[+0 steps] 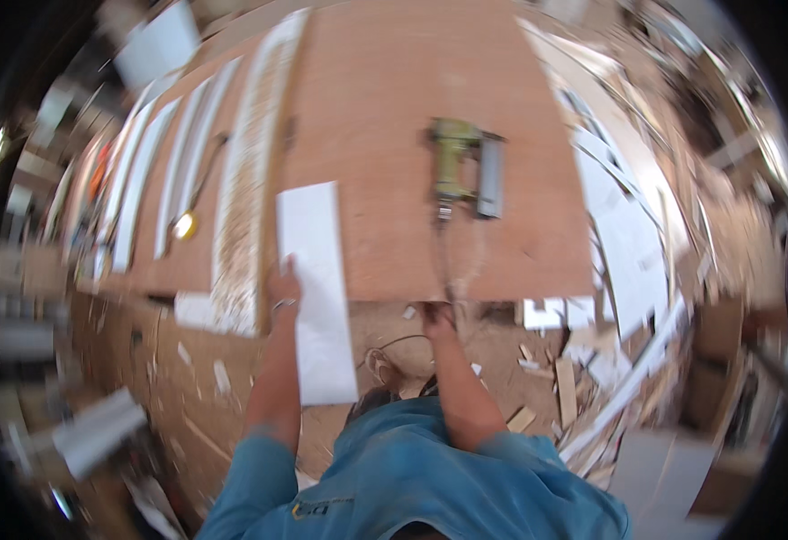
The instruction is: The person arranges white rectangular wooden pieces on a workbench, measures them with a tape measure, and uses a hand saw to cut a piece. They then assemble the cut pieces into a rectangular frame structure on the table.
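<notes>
My left hand [284, 286] grips the left edge of a white board [317, 292], its fingers partly hidden by the board. The board reaches from the reddish-brown wooden table [376, 108] out over the front edge toward my body. At the table's front edge is my right hand [438, 319], close to an air hose [444, 261]; its fingers are hidden and blurred. A green nail gun [455, 164] lies on the table ahead of my right hand, with the hose running from it down over the edge.
A long board with a rough, brownish face [248, 180] lies left of the white board. Farther left are several narrow white strips [171, 171] and a yellow tape measure [184, 225]. White panels [624, 234] lean at the right. Wood offcuts [566, 391] litter the floor.
</notes>
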